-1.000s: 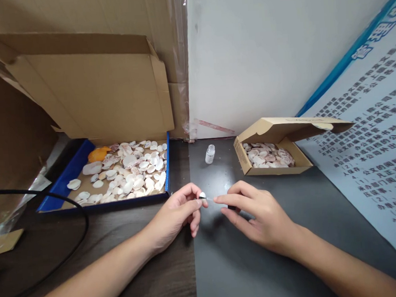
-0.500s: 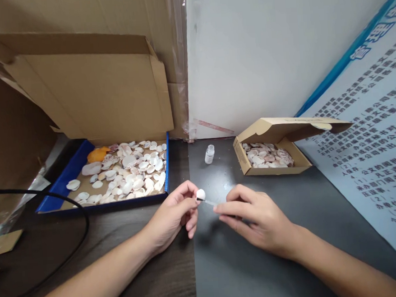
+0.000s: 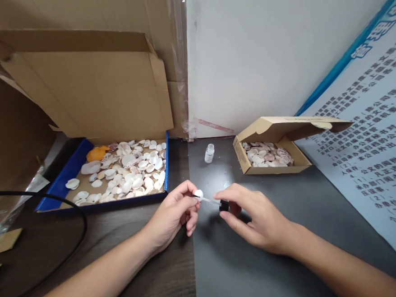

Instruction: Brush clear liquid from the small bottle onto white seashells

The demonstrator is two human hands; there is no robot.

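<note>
Two bare hands work above the desk (image 3: 247, 276). Our left hand (image 3: 175, 209) has thumb and forefinger closed in a pinch on a white shell (image 3: 200, 193), which sits at the fingertips; its lower fingers curl loosely beneath. Our right hand (image 3: 260, 219) holds a brush (image 3: 211, 201) by its black cap (image 3: 224, 205), forefinger above and thumb below, the two parted by about the cap's own width; we cannot tell how the fingers behind them lie. From the cap, the pale stem (image 3: 206, 199) slants toward the shell, where the dark tip (image 3: 196, 196) lies against the surface or just over it; we cannot tell which. Beyond the hands we note an open-mouthed bottle (image 3: 209, 154), upright. To the left, a blue box (image 3: 56, 188) with raised lid bears many shells (image 3: 135, 171) and an orange piece (image 3: 97, 153); to the right, a brown box (image 3: 281, 170), lid partly raised, contains more shells. We see a black cable (image 3: 84, 222) looping at far left.
</note>
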